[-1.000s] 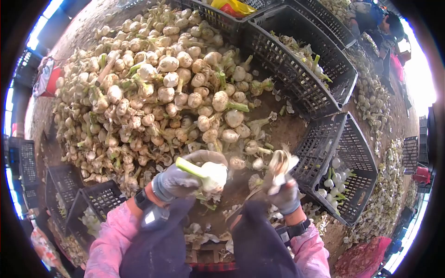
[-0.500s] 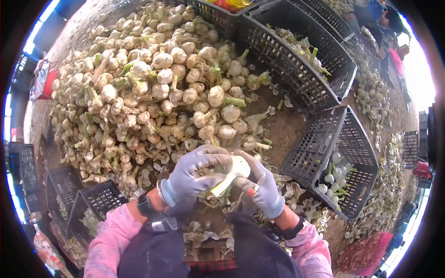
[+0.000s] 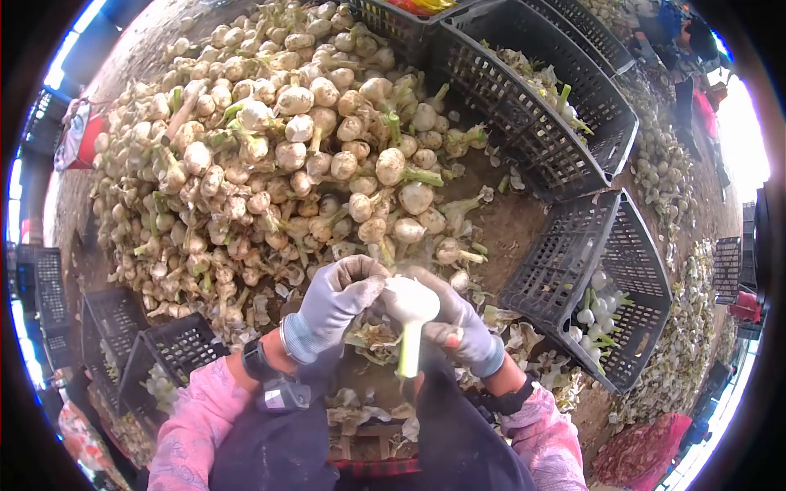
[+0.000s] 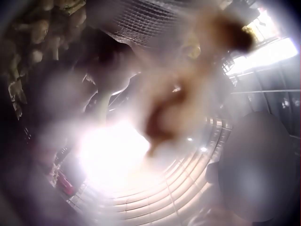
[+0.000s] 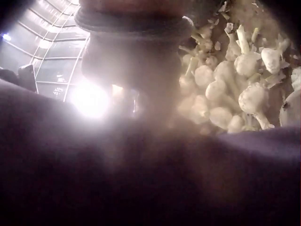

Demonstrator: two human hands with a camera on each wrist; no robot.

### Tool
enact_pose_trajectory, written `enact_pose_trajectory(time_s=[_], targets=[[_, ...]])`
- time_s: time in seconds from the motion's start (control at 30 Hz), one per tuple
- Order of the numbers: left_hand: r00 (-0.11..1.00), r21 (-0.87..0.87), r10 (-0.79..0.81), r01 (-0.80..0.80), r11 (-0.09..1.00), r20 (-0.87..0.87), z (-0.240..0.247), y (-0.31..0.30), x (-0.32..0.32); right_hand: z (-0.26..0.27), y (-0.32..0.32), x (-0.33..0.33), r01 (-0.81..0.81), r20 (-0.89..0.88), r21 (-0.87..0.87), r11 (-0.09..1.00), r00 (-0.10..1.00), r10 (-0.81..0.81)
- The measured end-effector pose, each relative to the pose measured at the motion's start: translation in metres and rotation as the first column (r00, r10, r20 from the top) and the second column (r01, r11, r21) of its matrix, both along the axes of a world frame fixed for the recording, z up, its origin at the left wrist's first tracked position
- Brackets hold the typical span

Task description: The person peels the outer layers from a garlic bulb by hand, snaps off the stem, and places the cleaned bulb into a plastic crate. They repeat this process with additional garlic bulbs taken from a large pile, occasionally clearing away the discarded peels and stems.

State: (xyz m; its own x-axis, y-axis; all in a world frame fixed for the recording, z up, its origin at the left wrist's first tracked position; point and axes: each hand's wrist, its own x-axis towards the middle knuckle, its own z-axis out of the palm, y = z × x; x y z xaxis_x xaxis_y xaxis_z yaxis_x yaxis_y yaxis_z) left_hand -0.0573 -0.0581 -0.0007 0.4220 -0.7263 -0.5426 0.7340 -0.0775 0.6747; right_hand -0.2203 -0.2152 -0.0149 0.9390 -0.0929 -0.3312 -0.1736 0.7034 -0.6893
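Observation:
A white garlic bulb (image 3: 412,301) is held in front of the knees, its cut green stem (image 3: 409,352) pointing down toward the body. My gloved left hand (image 3: 337,304) has its fingers curled in, thumb and fingertips pinching at the bulb's upper left side. From the other side my gloved right hand (image 3: 465,324) grips the bulb, its fingers partly hidden behind it. In the left wrist view the work is blurred by glare. A dark, blurred glove fills the lower part of the right wrist view, with garlic bulbs (image 5: 254,98) beyond it.
A large heap of unpeeled garlic (image 3: 246,164) lies ahead and left. At the right, a tilted black crate (image 3: 565,245) holds several clean white bulbs (image 3: 602,307); another crate (image 3: 524,123) behind holds trimmings. Loose skins (image 3: 360,409) litter the floor. More crates (image 3: 184,352) stand left.
The right hand came in from the right, where it held loose papery peel, and joined the left hand at the bulb. The bulb's stem swung from pointing up-left to pointing down.

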Motion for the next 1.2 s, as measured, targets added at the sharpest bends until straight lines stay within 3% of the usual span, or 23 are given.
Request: enact_pose_trajectory(time_s=[0.07,0.1,0.13,0.2,0.3,0.37,0.43,0.5,0.57,0.6,0.7,0.73,0.77,0.83,0.87,0.9,0.93,0.97,1.0,1.03,1.1,1.13,1.2], targets=[[1.0,0.022,0.003,-0.003,1.0,0.015,0.009,-0.002,-0.001,-0.011,-0.005,-0.002,-0.004,0.122,0.263,0.965,0.992,-0.029],[0.993,0.038,-0.042,0.037,0.999,0.115,0.008,-0.002,-0.002,-0.001,-0.006,0.004,0.038,0.052,0.182,0.983,0.997,-0.048],[0.974,0.058,-0.087,0.077,0.995,0.211,0.006,-0.003,-0.003,0.001,-0.007,0.005,-0.015,0.001,-0.107,0.994,1.0,0.015],[0.898,0.103,-0.211,0.185,0.977,0.387,0.004,-0.004,-0.004,0.003,-0.009,0.006,-0.159,-0.143,-0.625,0.764,0.986,0.088],[0.951,0.107,-0.168,0.145,0.984,0.26,0.009,-0.006,-0.004,0.008,-0.011,0.01,-0.292,-0.298,-0.728,0.62,0.95,0.098],[1.0,-0.06,-0.019,0.02,0.998,0.021,-0.015,0.003,0.004,0.001,-0.003,0.01,-0.213,-0.242,-0.634,0.743,0.968,0.07],[0.958,-0.076,0.163,-0.186,0.98,-0.237,-0.009,0.004,0.009,0.008,-0.001,0.013,-0.153,-0.196,-0.438,0.886,0.978,0.073],[0.939,-0.113,0.243,-0.277,0.954,-0.245,-0.006,0.006,0.012,0.024,-0.005,0.013,-0.122,-0.148,-0.122,0.985,0.984,0.104],[0.908,-0.221,0.271,-0.349,0.91,-0.32,-0.006,0.01,0.03,0.018,-0.012,0.006,-0.101,-0.177,-0.013,0.995,0.979,0.097],[0.893,-0.193,0.377,-0.426,0.884,-0.246,-0.003,0.009,0.037,0.019,-0.013,0.007,-0.09,-0.19,0.04,0.995,0.977,0.096],[0.953,-0.065,0.138,-0.125,0.99,0.271,0.009,0.007,0.029,0.031,-0.005,0.013,-0.051,-0.262,-0.163,0.985,0.965,0.007],[0.691,0.09,-0.062,-0.004,0.996,0.72,0.005,0.003,0.014,0.018,0.004,0.015,-0.023,-0.184,-0.383,0.923,0.982,-0.052],[0.505,0.01,-0.01,0.004,1.0,0.863,0.0,-0.005,0.007,0.015,0.008,0.013,-0.038,-0.147,-0.536,0.843,0.988,-0.049],[0.717,0.021,-0.045,0.042,0.999,0.696,-0.014,-0.005,-0.005,0.018,0.012,0.013,-0.048,-0.078,-0.791,0.611,0.997,-0.023],[0.672,0.194,-0.208,0.096,0.976,0.711,-0.02,-0.002,0.002,0.011,0.012,0.011,-0.049,-0.059,-0.8,0.598,0.998,0.002],[0.796,0.07,-0.007,-0.045,0.997,0.606,-0.017,-0.01,0.004,0.018,0.008,0.011,-0.061,-0.099,-0.644,0.763,0.995,-0.005],[0.934,0.007,0.072,-0.08,0.997,0.35,-0.01,-0.004,0.018,0.029,0.001,0.012,-0.062,-0.14,-0.455,0.889,0.99,-0.002],[0.989,-0.043,0.132,-0.13,0.991,0.061,-0.006,0.003,0.029,0.035,-0.002,0.012,-0.052,-0.18,-0.242,0.969,0.984,0.008],[0.956,0.053,0.191,-0.207,0.977,0.223,-0.008,0.004,0.027,0.03,0.003,0.012,0.078,-0.183,-0.066,0.995,0.979,-0.089],[0.847,0.038,0.098,-0.138,0.99,0.522,-0.008,0.004,0.022,0.028,0.007,0.014,0.099,-0.194,-0.085,0.991,0.974,-0.114],[0.366,0.078,-0.07,-0.008,0.997,0.928,-0.003,0.0,0.006,0.025,0.016,0.02,0.131,-0.212,-0.123,0.984,0.965,-0.155],[0.061,0.051,-0.055,0.052,0.997,0.997,0.004,-0.006,0.005,0.024,0.023,0.023,0.147,-0.215,-0.211,0.966,0.958,-0.192],[-0.077,0.009,-0.004,0.064,0.998,0.997,-0.011,-0.007,0.003,0.018,0.032,0.02,0.123,-0.171,-0.344,0.931,0.967,-0.191]])
